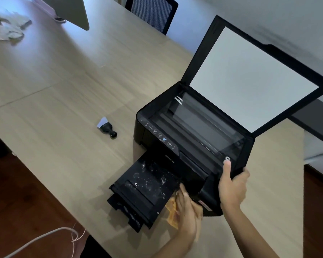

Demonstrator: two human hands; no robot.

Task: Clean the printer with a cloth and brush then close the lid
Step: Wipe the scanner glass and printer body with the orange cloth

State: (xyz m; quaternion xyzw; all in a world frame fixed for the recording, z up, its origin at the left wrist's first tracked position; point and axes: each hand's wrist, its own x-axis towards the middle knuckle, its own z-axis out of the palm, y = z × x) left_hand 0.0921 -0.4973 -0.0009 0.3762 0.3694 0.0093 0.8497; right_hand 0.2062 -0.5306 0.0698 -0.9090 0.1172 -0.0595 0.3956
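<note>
A black printer (177, 146) stands on the wooden table with its scanner lid (250, 77) raised, white underside showing. Its pulled-out front tray (147, 183) is speckled with white dust. My right hand (231, 185) grips the printer's near right corner, thumb on top by the glass. My left hand (186, 211) presses an orange cloth (171, 211) against the tray's right edge; the hand is blurred and hides most of the cloth. A small black-handled brush (107, 127) with pale bristles lies on the table left of the printer, apart from both hands.
A monitor back (69, 10) stands at the far left of the table, with crumpled papers (6, 27) beside it. A mesh office chair (153, 12) sits behind the table. A white cable (45, 237) hangs off the near table edge.
</note>
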